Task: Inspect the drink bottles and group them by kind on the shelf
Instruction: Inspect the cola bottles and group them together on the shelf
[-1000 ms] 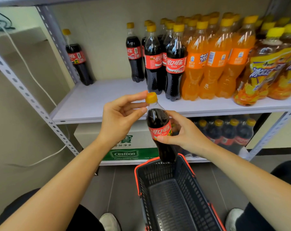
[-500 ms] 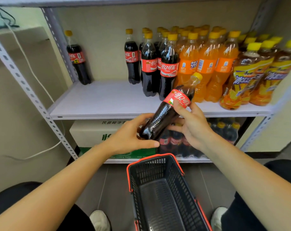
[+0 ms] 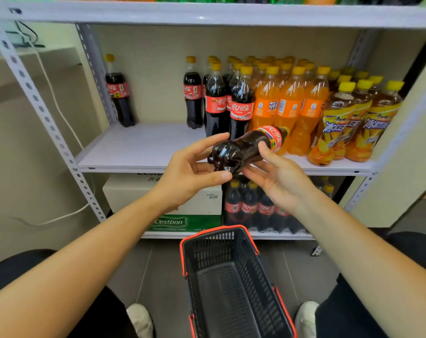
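Your grip is two-handed and grasping one cola bottle point(image 3: 246, 147) in the air, just in front of the middle shelf point(image 3: 138, 147). Your left hand point(image 3: 192, 169) curls round the bottle's base, forefinger over the top and thumb beneath. Your right hand point(image 3: 280, 181) cradles the body from below, thumb pressed beside the red label.

The bottle lies almost flat. Its long axis runs from the base, which faces you and sits lower left, to the neck, which points away and up to the right, toward the shelf. The cap end is hard to make out against the bottles behind it.

Straight beyond the neck stand the orange soda bottles point(image 3: 290, 108), and further right the iced tea bottles point(image 3: 353, 123). The matching cola group point(image 3: 231, 103) stands just left of the neck's line, close behind your left hand's fingertips. A lone cola bottle point(image 3: 119, 96) stands well apart at the shelf's far left.

Judging from this, the bottle needs to be stood upright and moved slightly left to join its kind. Below your hands, a basket point(image 3: 268, 276) sits on the floor.
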### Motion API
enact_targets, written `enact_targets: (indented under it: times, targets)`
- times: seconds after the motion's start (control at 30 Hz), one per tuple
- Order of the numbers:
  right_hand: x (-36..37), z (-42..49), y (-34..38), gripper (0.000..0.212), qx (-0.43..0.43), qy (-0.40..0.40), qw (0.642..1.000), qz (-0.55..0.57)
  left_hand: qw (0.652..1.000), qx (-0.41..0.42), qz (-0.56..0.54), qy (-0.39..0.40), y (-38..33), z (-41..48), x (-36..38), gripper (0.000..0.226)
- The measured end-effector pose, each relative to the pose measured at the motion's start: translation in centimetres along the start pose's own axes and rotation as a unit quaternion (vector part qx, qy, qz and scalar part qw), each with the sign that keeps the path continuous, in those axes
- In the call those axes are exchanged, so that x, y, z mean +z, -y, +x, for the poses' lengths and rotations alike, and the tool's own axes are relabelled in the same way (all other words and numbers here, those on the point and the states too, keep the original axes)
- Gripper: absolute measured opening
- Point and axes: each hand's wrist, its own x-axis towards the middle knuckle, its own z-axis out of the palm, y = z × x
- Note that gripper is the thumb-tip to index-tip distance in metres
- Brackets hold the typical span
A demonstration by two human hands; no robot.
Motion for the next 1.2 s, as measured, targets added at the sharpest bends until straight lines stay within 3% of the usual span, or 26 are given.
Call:
enact_targets:
  times: [0.17, 0.27, 0.5, 0.63, 0.83, 1.1, 1.2]
  targets:
    - [0.4, -0.5, 0.1, 0.046, 0.010, -0.001, 1.000, 0.019, 0.998, 0.005, -0.060, 0.011, -0.6, -0.1, -0.2, 0.049]
    - [0.3, -0.6, 0.0, 0.054, 0.010, 0.003, 1.000, 0.020, 0.999, -0.005, -0.037, 0.018, -0.5, -0.1, -0.5, 0.038]
    - [-0.9, -0.2, -0.5, 0.058, -0.025, 0.043, 0.998, -0.045, 0.987, -0.050, 0.038, 0.151, -0.7, -0.3, -2.9, 0.052]
    - [-1.2, 0.3, -0.8, 0.050, -0.055, 0.056, 0.993, -0.087, 0.983, -0.090, 0.025, 0.159, -0.5, -0.3, -3.2, 0.073]
    - [-0.8, 0.9, -1.3, 0.071, -0.084, 0.046, 0.984, -0.152, 0.988, -0.125, 0.043, 0.075, 0.4, -0.3, -3.0, 0.052]
    - [1.2, 3.1, -4.2, 0.083, -0.157, 0.028, 0.941, -0.299, 0.970, -0.094, 0.221, -0.040, 3.9, -0.4, -2.6, 0.067]
    - [2.3, 5.0, -5.2, 0.074, -0.172, 0.054, 0.924, -0.337, 0.964, -0.094, 0.232, -0.094, 5.1, 0.2, -3.9, 0.062]
